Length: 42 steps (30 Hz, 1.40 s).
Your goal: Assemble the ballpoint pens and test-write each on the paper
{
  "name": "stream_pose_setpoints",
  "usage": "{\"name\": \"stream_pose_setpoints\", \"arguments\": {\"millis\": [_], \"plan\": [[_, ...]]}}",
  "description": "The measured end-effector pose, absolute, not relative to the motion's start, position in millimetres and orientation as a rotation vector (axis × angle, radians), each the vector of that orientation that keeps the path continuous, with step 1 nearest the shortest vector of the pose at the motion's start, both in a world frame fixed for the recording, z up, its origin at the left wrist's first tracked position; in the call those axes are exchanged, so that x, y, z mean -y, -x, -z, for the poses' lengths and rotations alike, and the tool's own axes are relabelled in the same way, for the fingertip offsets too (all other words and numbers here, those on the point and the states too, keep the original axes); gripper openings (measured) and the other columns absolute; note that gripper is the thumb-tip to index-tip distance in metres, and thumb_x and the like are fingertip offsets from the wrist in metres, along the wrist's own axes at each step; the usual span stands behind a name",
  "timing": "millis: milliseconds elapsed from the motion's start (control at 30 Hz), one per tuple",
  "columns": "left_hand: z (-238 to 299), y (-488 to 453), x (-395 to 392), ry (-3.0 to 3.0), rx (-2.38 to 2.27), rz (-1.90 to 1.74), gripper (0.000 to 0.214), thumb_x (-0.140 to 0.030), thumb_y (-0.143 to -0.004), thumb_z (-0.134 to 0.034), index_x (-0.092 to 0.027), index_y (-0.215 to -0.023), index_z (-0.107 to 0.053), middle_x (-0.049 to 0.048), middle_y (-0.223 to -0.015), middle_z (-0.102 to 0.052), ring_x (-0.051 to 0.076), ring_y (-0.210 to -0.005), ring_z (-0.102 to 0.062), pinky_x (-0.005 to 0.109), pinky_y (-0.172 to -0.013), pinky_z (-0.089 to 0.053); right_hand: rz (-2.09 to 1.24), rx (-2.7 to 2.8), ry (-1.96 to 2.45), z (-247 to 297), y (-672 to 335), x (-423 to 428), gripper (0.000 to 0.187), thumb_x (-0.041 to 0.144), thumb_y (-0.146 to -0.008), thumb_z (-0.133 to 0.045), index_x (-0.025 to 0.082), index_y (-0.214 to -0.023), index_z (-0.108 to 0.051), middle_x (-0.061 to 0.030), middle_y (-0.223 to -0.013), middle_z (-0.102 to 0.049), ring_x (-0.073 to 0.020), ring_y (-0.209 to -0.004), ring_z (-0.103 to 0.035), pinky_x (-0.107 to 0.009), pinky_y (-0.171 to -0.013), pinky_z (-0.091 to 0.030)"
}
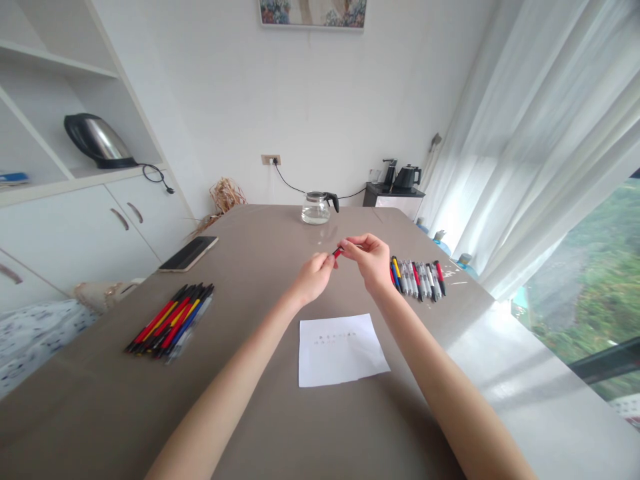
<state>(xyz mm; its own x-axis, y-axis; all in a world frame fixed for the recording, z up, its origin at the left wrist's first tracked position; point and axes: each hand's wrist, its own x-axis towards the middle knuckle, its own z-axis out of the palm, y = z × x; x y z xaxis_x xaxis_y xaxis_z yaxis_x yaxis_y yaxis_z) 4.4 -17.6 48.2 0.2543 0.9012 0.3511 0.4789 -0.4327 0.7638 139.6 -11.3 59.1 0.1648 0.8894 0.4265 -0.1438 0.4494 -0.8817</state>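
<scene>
Both of my hands meet over the middle of the table around a red and black pen [337,253]. My left hand [315,277] is closed on its red barrel. The fingertips of my right hand [369,259] pinch the black end. Much of the pen is hidden by the fingers. Below the hands lies a white sheet of paper [340,363] with small handwriting near its top. Just right of my right hand is a row of pens [419,279], clear, red, yellow, blue and white. On the left rests a pile of pens [173,320], mostly red, yellow, blue and black.
A glass pot [316,209] holding clear liquid stands at the far edge of the brown table [250,427]. A phone [189,254] lies at the left edge. Behind the table are a small black-topped cabinet [393,191] with a kettle [408,176] and a white curtain [525,133].
</scene>
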Motion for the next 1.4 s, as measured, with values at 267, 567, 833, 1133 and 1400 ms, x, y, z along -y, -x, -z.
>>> {"name": "stream_pose_setpoints", "arguments": {"millis": [267,567,833,1133,1400], "plan": [[-42.0,-2.4,10.8,-2.097,-1.363,-1.232,0.024,-0.036,-0.08,-0.039,-0.018,-0.079,-0.054,0.0034,-0.081,-0.054,0.013,-0.071,-0.051,0.026,-0.068,-0.04,-0.94,1.237,0.826,-57.6,-143.1,6.3,0.031,0.038,-0.063,-0.062,0.013,-0.081,-0.061,-0.0052,-0.076,-0.063,-0.0152,-0.073,-0.061,-0.03,-0.069,-0.051],[-44.5,-0.9,13.1,-2.073,-1.343,-1.186,0.025,-0.039,-0.079,-0.04,-0.019,-0.082,-0.054,0.0014,-0.074,-0.058,0.013,-0.068,-0.053,0.025,-0.065,-0.041,-0.86,1.436,0.926,-58.1,-153.9,1.5,0.034,0.035,-0.065,-0.059,0.014,-0.093,-0.062,-0.006,-0.08,-0.065,-0.0147,-0.071,-0.06,-0.029,-0.068,-0.05],[-47.2,1.7,15.6,-2.2,-1.414,-1.299,0.013,-0.029,-0.076,-0.048,-0.019,-0.077,-0.055,0.002,-0.079,-0.056,0.013,-0.071,-0.051,0.025,-0.065,-0.04,-0.483,1.692,1.268,-65.9,-164.6,7.3,0.03,0.044,-0.068,-0.054,0.017,-0.07,-0.065,-0.0034,-0.061,-0.063,-0.0145,-0.057,-0.058,-0.023,-0.052,-0.042],[-47.9,8.3,15.7,-2.255,-1.371,-1.207,0.013,-0.032,-0.071,-0.055,-0.021,-0.073,-0.06,-0.0005,-0.07,-0.054,0.011,-0.064,-0.049,0.024,-0.061,-0.039,-0.658,1.731,1.287,-60.6,-171.9,2.2,0.037,0.05,-0.064,-0.055,0.014,-0.065,-0.064,-0.0049,-0.058,-0.063,-0.013,-0.052,-0.056,-0.021,-0.047,-0.041],[-50.5,8.3,17.5,-2.199,-1.361,-1.143,0.015,-0.034,-0.066,-0.059,-0.02,-0.071,-0.062,0.0005,-0.07,-0.055,0.012,-0.065,-0.051,0.025,-0.063,-0.04,-0.897,1.67,1.181,-58.2,-172.2,2.4,0.036,0.049,-0.058,-0.061,0.013,-0.061,-0.064,-0.0047,-0.053,-0.061,-0.0132,-0.048,-0.056,-0.023,-0.048,-0.045]]}}
